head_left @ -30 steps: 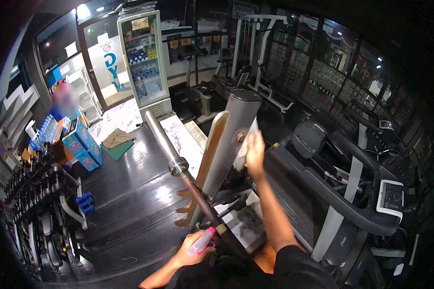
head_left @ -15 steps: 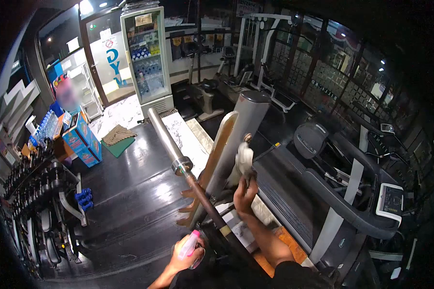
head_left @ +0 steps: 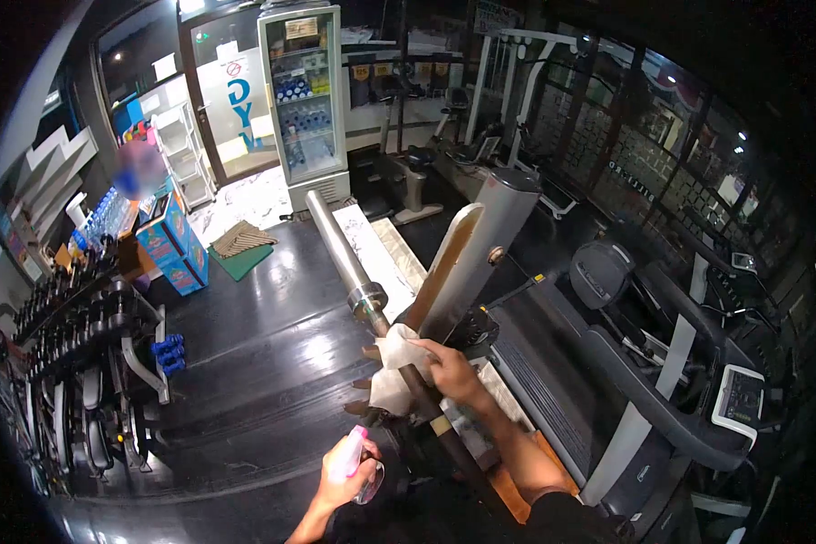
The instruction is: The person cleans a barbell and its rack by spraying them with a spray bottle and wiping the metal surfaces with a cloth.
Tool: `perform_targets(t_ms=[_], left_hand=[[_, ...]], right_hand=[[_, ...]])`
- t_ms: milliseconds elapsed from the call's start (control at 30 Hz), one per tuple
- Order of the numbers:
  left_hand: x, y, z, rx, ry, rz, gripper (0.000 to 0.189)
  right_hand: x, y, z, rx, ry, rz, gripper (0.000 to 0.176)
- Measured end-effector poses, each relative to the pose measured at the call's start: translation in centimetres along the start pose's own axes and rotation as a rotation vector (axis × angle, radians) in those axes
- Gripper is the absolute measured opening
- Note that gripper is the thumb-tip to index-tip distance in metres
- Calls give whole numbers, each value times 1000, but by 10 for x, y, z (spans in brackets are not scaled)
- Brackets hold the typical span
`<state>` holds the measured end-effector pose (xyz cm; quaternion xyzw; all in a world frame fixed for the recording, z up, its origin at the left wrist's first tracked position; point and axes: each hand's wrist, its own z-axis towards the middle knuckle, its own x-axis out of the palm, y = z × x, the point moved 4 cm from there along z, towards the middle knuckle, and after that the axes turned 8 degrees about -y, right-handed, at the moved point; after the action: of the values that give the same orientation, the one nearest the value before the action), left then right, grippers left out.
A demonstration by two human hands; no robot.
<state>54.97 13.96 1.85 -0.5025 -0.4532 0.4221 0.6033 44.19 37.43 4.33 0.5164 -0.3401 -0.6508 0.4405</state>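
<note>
Apparently midway, wiping down the barbell (head_left: 372, 304) on the rack (head_left: 485, 240), clenching a white cloth (head_left: 393, 364) around its dark shaft with the right hand (head_left: 451, 372), gripping a pink spray bottle (head_left: 346, 456) low beside it with the left hand (head_left: 344, 487), not yet reaching the chrome end (head_left: 332, 238) beyond.

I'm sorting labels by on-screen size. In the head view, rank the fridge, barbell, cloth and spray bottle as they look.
1. The fridge by area, though it stands far off.
2. The barbell, which is longer but thin, so first place is unsure.
3. The cloth, under the right hand.
4. The spray bottle, partly hidden in the left hand.
</note>
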Motion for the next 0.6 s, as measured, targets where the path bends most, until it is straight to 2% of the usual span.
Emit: perform_targets(t_ms=[67,200,233,267,333,367,400,467,600], left_hand=[[-3,0,-4,-32,-22,-33,16],[-5,-3,-9,31,-32,-48,16],[-5,-2,-10,29,-37,-47,16],[-6,-2,-10,34,-40,-47,17],[-6,-3,-10,42,-46,-43,17],[-6,-3,-11,38,-58,-47,17],[-6,-3,-12,33,-70,-52,17],[-7,-1,-12,47,-64,-41,17],[-6,-6,-18,43,-103,-50,17]], right_hand=[[-14,4,-1,64,66,-45,47],[-35,55,-11,-76,500,-301,47],[-41,65,-10,-113,509,-274,47],[-46,76,-9,-37,416,-244,46],[-42,89,-3,-82,105,-138,42],[-32,88,-1,-114,13,-51,42],[-20,89,5,-272,-31,-43,44],[18,60,13,-476,-16,-316,49],[37,54,6,-487,84,-509,42]])
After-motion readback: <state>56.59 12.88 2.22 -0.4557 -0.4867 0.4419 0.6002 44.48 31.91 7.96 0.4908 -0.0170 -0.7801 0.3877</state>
